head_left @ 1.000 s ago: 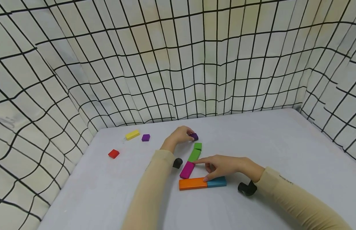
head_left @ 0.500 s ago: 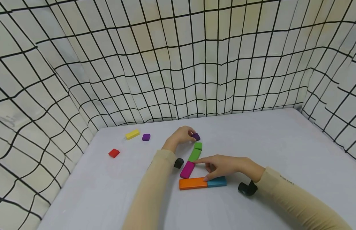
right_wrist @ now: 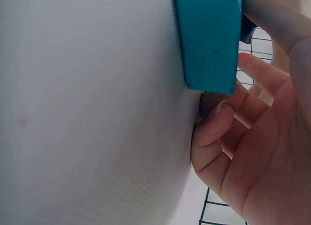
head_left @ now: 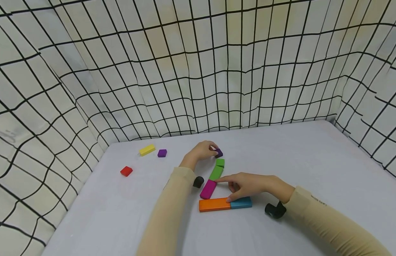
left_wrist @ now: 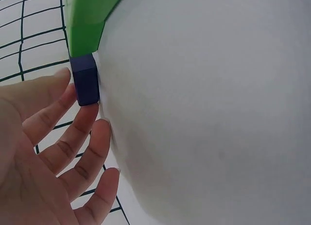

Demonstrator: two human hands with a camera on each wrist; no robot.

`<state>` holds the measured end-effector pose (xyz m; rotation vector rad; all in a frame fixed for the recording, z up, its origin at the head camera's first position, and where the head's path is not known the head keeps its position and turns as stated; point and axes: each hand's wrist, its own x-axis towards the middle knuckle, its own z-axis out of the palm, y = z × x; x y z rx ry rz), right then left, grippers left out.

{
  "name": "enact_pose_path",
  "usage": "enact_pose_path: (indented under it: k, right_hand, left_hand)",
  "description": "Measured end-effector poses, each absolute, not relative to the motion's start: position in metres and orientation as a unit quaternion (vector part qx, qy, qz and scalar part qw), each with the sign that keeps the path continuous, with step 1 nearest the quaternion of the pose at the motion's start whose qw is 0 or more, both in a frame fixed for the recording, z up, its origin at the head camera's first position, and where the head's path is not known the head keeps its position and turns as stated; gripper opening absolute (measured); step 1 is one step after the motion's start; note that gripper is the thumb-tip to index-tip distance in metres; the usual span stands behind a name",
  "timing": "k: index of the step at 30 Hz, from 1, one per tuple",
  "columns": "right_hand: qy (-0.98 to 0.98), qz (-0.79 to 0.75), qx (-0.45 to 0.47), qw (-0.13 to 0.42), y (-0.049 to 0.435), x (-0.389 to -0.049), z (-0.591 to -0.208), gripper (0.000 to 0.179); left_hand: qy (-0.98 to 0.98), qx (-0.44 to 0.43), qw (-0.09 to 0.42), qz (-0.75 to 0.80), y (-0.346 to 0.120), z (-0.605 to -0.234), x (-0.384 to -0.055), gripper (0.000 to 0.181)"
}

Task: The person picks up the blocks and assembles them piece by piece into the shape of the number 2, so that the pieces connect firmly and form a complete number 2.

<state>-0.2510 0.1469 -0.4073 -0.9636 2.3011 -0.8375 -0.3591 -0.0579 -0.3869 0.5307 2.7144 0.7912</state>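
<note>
A row of blocks runs away from me on the white table: a magenta block (head_left: 208, 189), a longer green block (head_left: 216, 173) and a short green block (head_left: 220, 163). Just beyond it sits a small dark purple block (head_left: 219, 153), held at its left side by my left hand (head_left: 201, 150). In the left wrist view, the thumb and fingers surround the purple block (left_wrist: 85, 80) near the green one. My right hand (head_left: 249, 185) touches the magenta block with its straight index finger. Its thumb rests where the orange block (head_left: 213, 204) meets the blue block (head_left: 242, 202).
Off to the left lie a yellow block (head_left: 147, 149), another purple block (head_left: 162, 153) and a red block (head_left: 126, 171). White walls with a black grid (head_left: 198, 78) enclose the table's back and sides. Black wrist devices (head_left: 276, 210) hang by both sleeves.
The left fingers and the purple block have shifted very slightly to the right. The right hand and the other blocks hold their places.
</note>
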Motion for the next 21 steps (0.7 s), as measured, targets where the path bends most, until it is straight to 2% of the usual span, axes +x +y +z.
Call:
enact_pose_path:
  k: [21]
  right_hand:
    - [0.843,-0.309,-0.364,0.248,0.148,-0.251,-0.4063,0.068]
  left_hand:
    - [0.931,0.196,0.147,0.272,-0.0585,-0.387,-0.3556,0.03]
